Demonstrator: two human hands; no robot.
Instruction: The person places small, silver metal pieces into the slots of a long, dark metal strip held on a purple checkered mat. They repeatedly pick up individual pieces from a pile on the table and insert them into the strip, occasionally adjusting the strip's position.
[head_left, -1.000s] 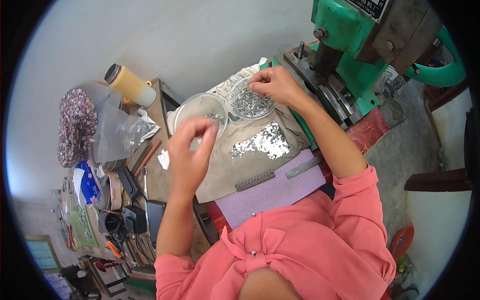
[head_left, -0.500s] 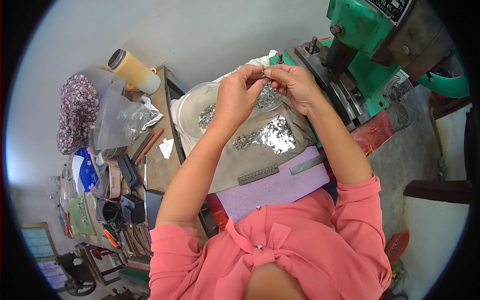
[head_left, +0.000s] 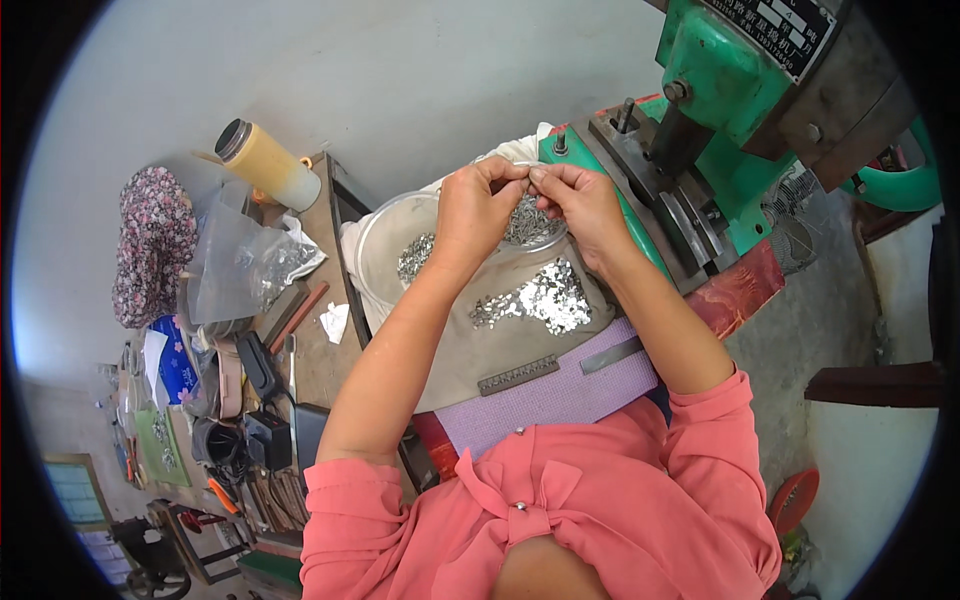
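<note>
My left hand [head_left: 476,208] and my right hand [head_left: 588,208] meet fingertip to fingertip above the bench. Both are pinched closed; whatever lies between the fingertips is too small to make out. Below them, a round clear tub [head_left: 362,262] holds small metal parts [head_left: 414,258]. More metal pieces [head_left: 532,224] fill another clear container under my right hand, partly hidden by it. A loose heap of shiny flat metal pieces [head_left: 556,300] is spread on the grey-brown cloth [head_left: 450,350]. Nearer me lie a dark notched metal bar [head_left: 518,376] and a flat metal strip [head_left: 612,356].
A green press [head_left: 712,75] with a steel die base [head_left: 690,225] stands close on the right. The purple mat [head_left: 540,410] covers the near edge. To the left, a cluttered wooden table [head_left: 318,290] carries a yellow bottle [head_left: 268,165], plastic bags and tools.
The whole view has shifted a little, so the press and bench appear slightly lower. My hands stay pinched together, sitting lower in the picture, with the fingertips now closer to touching.
</note>
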